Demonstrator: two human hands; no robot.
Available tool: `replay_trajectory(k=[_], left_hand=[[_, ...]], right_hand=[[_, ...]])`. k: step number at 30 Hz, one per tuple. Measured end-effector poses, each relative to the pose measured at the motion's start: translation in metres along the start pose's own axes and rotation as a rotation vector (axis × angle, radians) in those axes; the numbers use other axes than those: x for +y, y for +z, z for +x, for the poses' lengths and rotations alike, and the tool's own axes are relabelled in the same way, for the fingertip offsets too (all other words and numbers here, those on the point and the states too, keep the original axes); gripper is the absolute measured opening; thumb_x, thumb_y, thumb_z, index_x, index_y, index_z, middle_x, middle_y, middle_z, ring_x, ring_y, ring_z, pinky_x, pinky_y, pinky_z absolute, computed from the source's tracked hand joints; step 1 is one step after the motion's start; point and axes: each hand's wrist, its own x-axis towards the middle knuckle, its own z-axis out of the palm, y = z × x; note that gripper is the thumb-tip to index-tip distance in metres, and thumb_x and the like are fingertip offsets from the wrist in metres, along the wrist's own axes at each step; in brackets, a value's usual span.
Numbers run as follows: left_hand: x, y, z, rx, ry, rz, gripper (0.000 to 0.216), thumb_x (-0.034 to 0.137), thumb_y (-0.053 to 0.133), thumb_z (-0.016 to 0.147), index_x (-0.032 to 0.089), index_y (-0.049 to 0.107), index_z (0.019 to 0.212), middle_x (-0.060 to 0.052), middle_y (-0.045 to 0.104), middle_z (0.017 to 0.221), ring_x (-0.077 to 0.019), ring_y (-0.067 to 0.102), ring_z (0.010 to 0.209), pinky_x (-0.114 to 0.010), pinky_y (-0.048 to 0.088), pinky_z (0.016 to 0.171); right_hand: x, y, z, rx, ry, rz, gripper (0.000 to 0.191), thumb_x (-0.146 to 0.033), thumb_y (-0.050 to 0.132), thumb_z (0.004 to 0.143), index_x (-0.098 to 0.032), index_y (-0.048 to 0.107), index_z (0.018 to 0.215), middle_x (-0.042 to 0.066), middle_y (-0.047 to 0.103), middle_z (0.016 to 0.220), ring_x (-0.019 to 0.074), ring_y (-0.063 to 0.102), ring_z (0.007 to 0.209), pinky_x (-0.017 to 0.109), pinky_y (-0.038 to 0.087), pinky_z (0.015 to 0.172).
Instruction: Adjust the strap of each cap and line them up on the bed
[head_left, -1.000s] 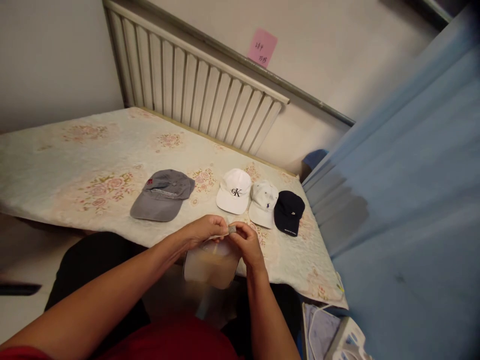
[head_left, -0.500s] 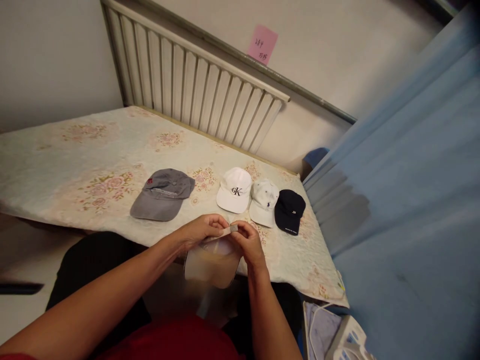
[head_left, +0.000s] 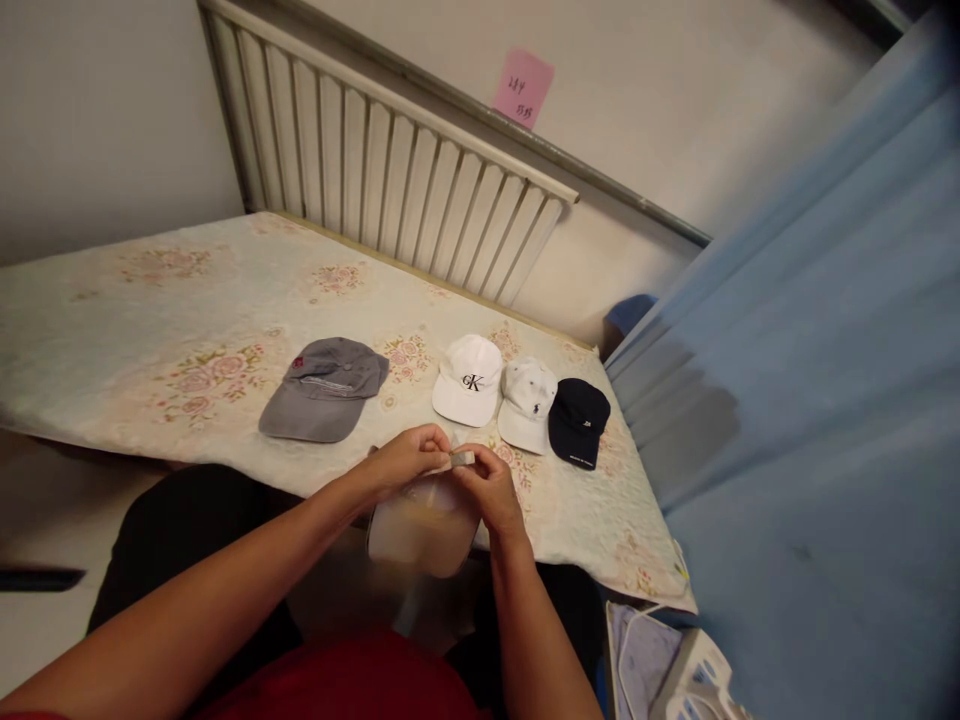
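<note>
My left hand [head_left: 405,462] and my right hand [head_left: 489,487] meet at the near edge of the table. Both pinch the back strap [head_left: 460,460] of a pale beige cap [head_left: 421,530], which hangs upside down below my fingers. Beyond my hands, caps lie in a row on the flowered tablecloth [head_left: 150,330]: a grey cap [head_left: 324,389] to the left, then a white cap with a black logo [head_left: 469,379], a second white cap [head_left: 527,403] and a black cap [head_left: 577,422].
A white radiator [head_left: 375,160] runs along the wall behind the table, with a pink note [head_left: 523,88] stuck above it. A blue curtain [head_left: 810,420] fills the right side. A white device with cables [head_left: 694,680] sits low at the right.
My fingers have shifted slightly on the strap and the beige cap has stayed in place. The caps on the table have not moved.
</note>
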Motion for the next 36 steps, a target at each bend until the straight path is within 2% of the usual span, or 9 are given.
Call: replay_trajectory(k=[3,7,12,16,21,24,28,32,36], left_hand=[[0.000,-0.004,-0.005,-0.026,0.037,0.116,0.023,0.031,0.065,0.071,0.016,0.054,0.085,0.006,0.048,0.067,-0.0090,0.042,0.061,-0.021,0.029,0.056],[-0.003,-0.008,-0.007,-0.058,0.058,0.173,0.020,0.030,0.062,0.073,0.016,0.055,0.085,0.006,0.047,0.065,-0.0095,0.042,0.060,-0.021,0.030,0.057],[-0.007,-0.005,-0.004,-0.009,0.019,0.165,0.017,0.024,0.061,0.069,0.017,0.052,0.082,0.007,0.049,0.062,-0.0085,0.043,0.056,-0.021,0.030,0.055],[-0.009,0.000,-0.002,0.038,0.068,0.228,0.016,0.026,0.060,0.070,0.018,0.051,0.081,0.006,0.052,0.065,-0.0107,0.049,0.060,-0.022,0.036,0.057],[-0.012,-0.005,-0.010,0.186,0.318,0.597,0.024,0.027,0.062,0.073,0.018,0.058,0.094,-0.005,0.062,0.096,-0.0213,0.057,0.094,-0.037,0.045,0.086],[-0.027,-0.012,-0.017,0.300,0.475,0.843,0.045,0.025,0.066,0.072,0.016,0.055,0.114,-0.012,0.054,0.121,-0.0268,0.046,0.116,-0.043,0.037,0.101],[-0.050,-0.016,-0.023,0.446,0.478,1.100,0.059,0.022,0.065,0.074,0.013,0.046,0.129,-0.019,0.040,0.136,-0.0328,0.032,0.130,-0.049,0.031,0.105],[-0.054,-0.013,-0.022,0.540,0.564,1.233,0.043,0.021,0.057,0.080,0.015,0.052,0.122,-0.016,0.047,0.131,-0.0325,0.034,0.128,-0.049,0.030,0.103],[-0.046,-0.009,-0.021,0.446,0.611,1.323,0.027,0.018,0.051,0.085,0.017,0.058,0.111,-0.010,0.062,0.099,-0.0274,0.048,0.103,-0.045,0.035,0.089]], right_hand=[[0.001,0.000,-0.001,-0.004,0.012,0.027,0.020,-0.024,0.070,0.069,-0.022,0.068,0.089,-0.003,0.061,0.075,0.0119,0.052,0.066,0.022,0.041,0.063],[0.001,0.001,0.000,-0.004,0.006,0.038,0.019,-0.024,0.070,0.069,-0.022,0.068,0.087,-0.003,0.062,0.075,0.0122,0.053,0.066,0.023,0.041,0.064],[-0.001,0.004,0.000,-0.009,-0.013,-0.045,0.021,-0.025,0.070,0.069,-0.021,0.069,0.089,-0.001,0.065,0.078,0.0147,0.056,0.070,0.025,0.044,0.069],[-0.001,0.003,-0.002,-0.009,-0.044,-0.061,0.020,-0.025,0.070,0.069,-0.021,0.069,0.089,-0.001,0.066,0.082,0.0157,0.058,0.075,0.026,0.045,0.072],[0.002,-0.001,-0.002,0.031,-0.027,0.016,0.019,-0.023,0.069,0.068,-0.021,0.068,0.087,-0.001,0.066,0.083,0.0153,0.059,0.077,0.025,0.046,0.073],[0.004,-0.002,-0.001,0.038,0.010,0.057,0.020,-0.023,0.070,0.068,-0.022,0.068,0.088,-0.002,0.066,0.082,0.0147,0.059,0.074,0.025,0.046,0.069],[0.006,-0.001,0.000,0.042,0.020,0.081,0.021,-0.024,0.072,0.068,-0.022,0.068,0.088,-0.003,0.066,0.078,0.0138,0.059,0.071,0.024,0.046,0.067],[0.007,-0.001,-0.001,0.044,0.028,0.097,0.022,-0.024,0.072,0.067,-0.023,0.069,0.088,-0.003,0.066,0.078,0.0140,0.059,0.071,0.024,0.046,0.068],[0.009,-0.001,-0.002,0.056,0.024,0.092,0.023,-0.024,0.072,0.067,-0.022,0.068,0.089,-0.002,0.066,0.081,0.0144,0.059,0.073,0.025,0.046,0.070]])
